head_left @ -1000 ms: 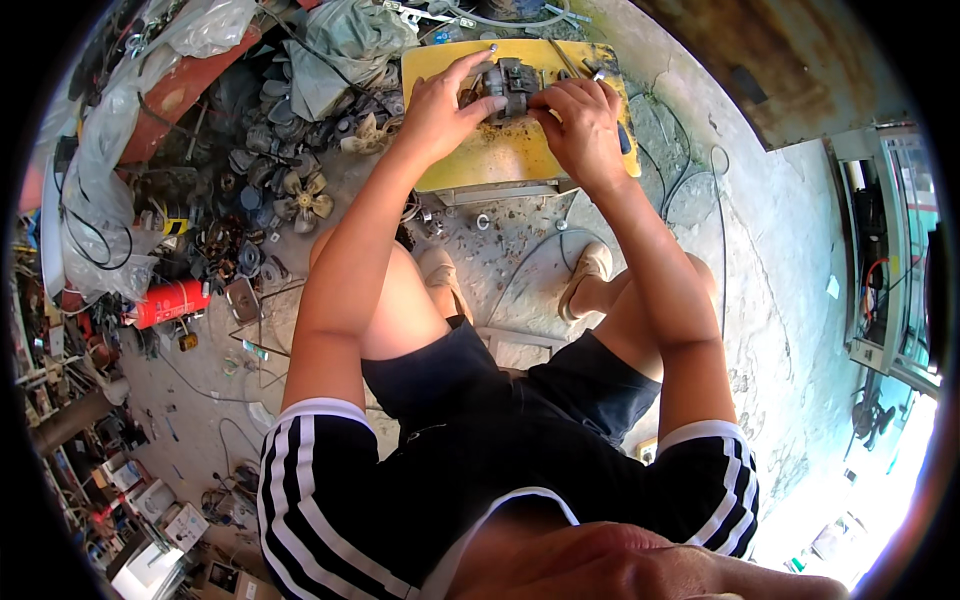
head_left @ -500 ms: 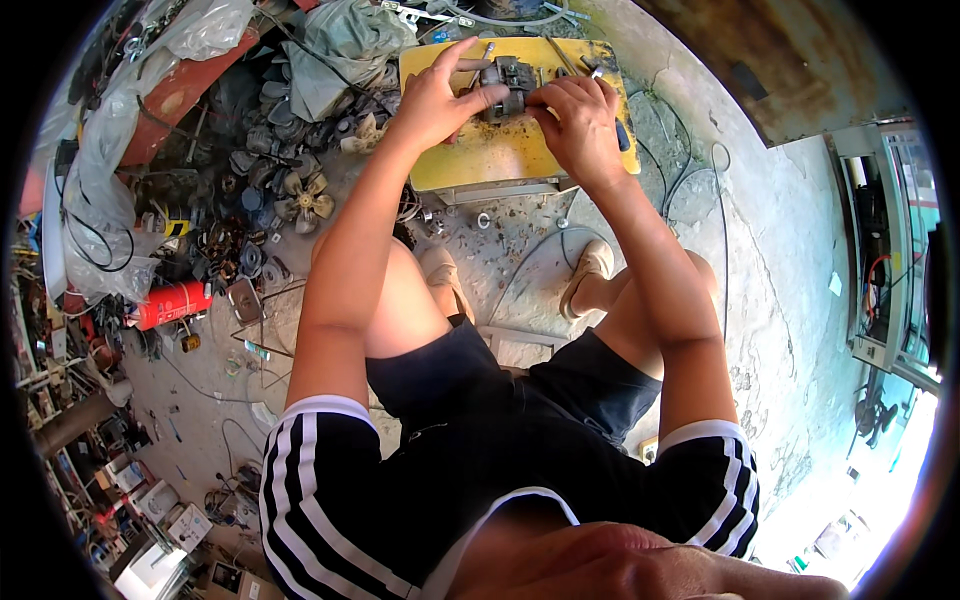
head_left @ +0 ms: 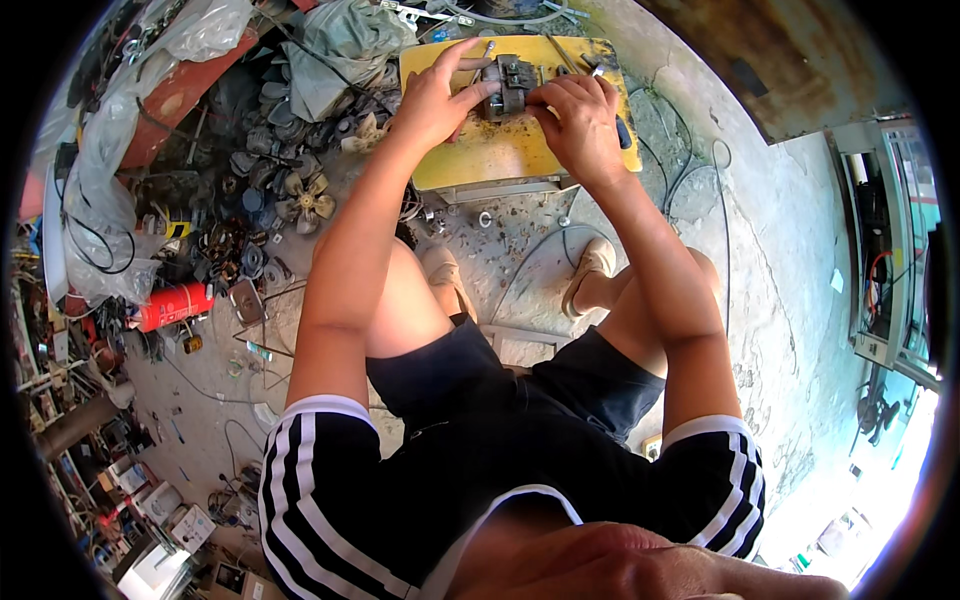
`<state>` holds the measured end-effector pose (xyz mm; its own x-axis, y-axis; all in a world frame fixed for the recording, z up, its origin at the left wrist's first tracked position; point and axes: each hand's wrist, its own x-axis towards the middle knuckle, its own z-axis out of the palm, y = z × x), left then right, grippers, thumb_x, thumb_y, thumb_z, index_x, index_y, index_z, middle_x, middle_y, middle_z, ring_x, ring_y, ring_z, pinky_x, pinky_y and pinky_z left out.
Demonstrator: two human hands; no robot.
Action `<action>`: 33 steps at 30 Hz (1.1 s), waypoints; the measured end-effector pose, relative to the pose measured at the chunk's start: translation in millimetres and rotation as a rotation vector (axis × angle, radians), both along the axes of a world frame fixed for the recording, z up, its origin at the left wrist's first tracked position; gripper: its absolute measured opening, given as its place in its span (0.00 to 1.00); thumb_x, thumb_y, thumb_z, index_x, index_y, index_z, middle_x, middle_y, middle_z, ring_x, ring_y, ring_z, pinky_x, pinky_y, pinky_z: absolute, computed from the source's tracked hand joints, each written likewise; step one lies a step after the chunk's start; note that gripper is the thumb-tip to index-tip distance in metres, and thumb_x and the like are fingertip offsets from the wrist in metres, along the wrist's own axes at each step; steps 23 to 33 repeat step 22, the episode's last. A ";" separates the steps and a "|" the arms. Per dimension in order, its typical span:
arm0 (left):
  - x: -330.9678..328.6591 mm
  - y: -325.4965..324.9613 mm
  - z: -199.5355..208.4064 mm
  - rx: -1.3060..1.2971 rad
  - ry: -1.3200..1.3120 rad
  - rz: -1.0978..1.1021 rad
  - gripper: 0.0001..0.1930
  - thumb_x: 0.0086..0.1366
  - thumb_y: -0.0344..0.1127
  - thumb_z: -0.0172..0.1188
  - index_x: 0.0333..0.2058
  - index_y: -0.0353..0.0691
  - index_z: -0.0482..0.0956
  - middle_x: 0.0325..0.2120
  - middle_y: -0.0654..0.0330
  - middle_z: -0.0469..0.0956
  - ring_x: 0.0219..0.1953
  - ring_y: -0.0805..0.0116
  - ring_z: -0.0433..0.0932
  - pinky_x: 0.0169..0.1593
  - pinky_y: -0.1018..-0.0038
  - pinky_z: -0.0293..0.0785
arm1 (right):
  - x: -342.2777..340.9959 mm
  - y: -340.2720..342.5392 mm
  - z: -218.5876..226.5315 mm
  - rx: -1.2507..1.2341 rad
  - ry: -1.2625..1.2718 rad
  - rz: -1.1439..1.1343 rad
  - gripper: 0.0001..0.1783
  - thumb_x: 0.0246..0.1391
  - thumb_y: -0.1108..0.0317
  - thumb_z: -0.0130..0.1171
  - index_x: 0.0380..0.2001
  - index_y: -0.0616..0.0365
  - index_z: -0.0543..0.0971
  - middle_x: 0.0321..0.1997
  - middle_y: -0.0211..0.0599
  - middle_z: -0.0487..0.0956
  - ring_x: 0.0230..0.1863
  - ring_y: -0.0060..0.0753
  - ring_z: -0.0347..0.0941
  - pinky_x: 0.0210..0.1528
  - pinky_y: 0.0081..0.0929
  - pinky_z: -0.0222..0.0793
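Note:
A dark, grimy metal motor part [head_left: 509, 84] with ribbed sides rests on a yellow board [head_left: 450, 165] in front of me. At its left side, my left hand [head_left: 437, 103] steadies it with thumb and fingers, the index finger raised away from it. My right hand [head_left: 578, 122] is closed in a pinch against the part's right side; whatever lies between those fingertips is hidden. Near the top edge of the board, a spanner-like metal tool [head_left: 487, 50] lies left of the part. Slim rod-like tools [head_left: 562, 54] lie to its right.
Left of the board, a heap of dirty metal parts spreads over the floor, with a fan blade [head_left: 304, 200] and a red cylinder [head_left: 174, 305]. A black cable [head_left: 727, 230] loops along the floor at right. A rusty panel [head_left: 800, 60] overhangs the upper right.
The motor part has turned a little between my hands and shows a different side. Both hands stay in nearly the same place.

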<state>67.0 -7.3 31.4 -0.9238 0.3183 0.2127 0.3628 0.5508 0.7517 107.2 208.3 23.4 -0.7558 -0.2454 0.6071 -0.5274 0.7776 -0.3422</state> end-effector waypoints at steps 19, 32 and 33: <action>2.6 7.0 8.9 0.102 -0.153 0.035 0.45 0.51 0.51 0.74 0.64 0.44 0.62 0.49 0.59 0.80 0.12 0.70 0.73 0.21 0.72 0.72 | 0.8 2.0 0.1 0.014 -0.045 -0.010 0.05 0.48 0.67 0.65 0.31 0.48 0.81 0.33 0.26 0.80 0.48 0.36 0.73 0.60 0.48 0.55; 5.9 5.6 10.4 0.051 -0.117 0.004 0.44 0.53 0.48 0.73 0.66 0.48 0.61 0.37 0.59 0.83 0.14 0.72 0.74 0.22 0.74 0.71 | 0.7 2.2 -0.7 0.014 -0.049 -0.012 0.05 0.48 0.67 0.65 0.31 0.48 0.81 0.33 0.27 0.80 0.48 0.36 0.73 0.60 0.48 0.55; 5.9 5.6 10.4 0.051 -0.117 0.004 0.44 0.53 0.48 0.73 0.66 0.48 0.61 0.37 0.59 0.83 0.14 0.72 0.74 0.22 0.74 0.71 | 0.7 2.2 -0.7 0.014 -0.049 -0.012 0.05 0.48 0.67 0.65 0.31 0.48 0.81 0.33 0.27 0.80 0.48 0.36 0.73 0.60 0.48 0.55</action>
